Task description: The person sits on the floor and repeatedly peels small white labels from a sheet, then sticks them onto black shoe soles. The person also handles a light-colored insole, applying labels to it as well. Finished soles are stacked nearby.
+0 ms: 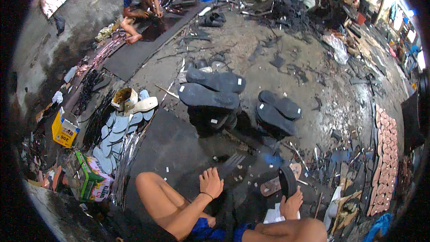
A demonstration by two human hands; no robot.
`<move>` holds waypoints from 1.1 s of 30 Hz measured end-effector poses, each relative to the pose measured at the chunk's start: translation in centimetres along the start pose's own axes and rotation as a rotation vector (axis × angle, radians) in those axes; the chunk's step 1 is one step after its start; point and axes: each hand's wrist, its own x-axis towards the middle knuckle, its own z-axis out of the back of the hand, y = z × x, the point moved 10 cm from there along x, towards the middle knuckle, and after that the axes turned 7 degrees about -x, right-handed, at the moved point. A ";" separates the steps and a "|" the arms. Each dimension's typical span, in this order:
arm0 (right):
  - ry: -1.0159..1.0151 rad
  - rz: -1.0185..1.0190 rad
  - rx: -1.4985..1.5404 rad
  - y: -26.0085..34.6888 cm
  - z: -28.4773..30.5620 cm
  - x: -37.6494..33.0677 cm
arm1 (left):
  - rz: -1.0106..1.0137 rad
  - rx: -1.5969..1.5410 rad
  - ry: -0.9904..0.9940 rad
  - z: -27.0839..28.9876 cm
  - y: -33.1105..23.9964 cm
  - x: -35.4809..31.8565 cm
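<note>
Soles, thick, black, white-tagged, lie ahead; right hand grips a curved black sole, lower end hidden; left hand apart, hold unclear.

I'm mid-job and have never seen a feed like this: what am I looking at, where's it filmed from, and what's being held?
There's no machine: these are a person's bare hands. The one picture comes from a wide fisheye camera on their head, looking down, so straight edges bend near the rim.

The right hand holds a dark sole-shaped piece. The left hand is beside some dark strips; whether it grips them, I can't tell.

On the floor ahead are dark soles in piles, with pale grey soles to the left and pinkish-brown soles to the right. Another person sits at upper left.
</note>
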 end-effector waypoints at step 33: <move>-0.122 -0.065 0.902 8.5 7.9 28.7 | 0.157 -1.880 0.163 16.7 -7.6 13.0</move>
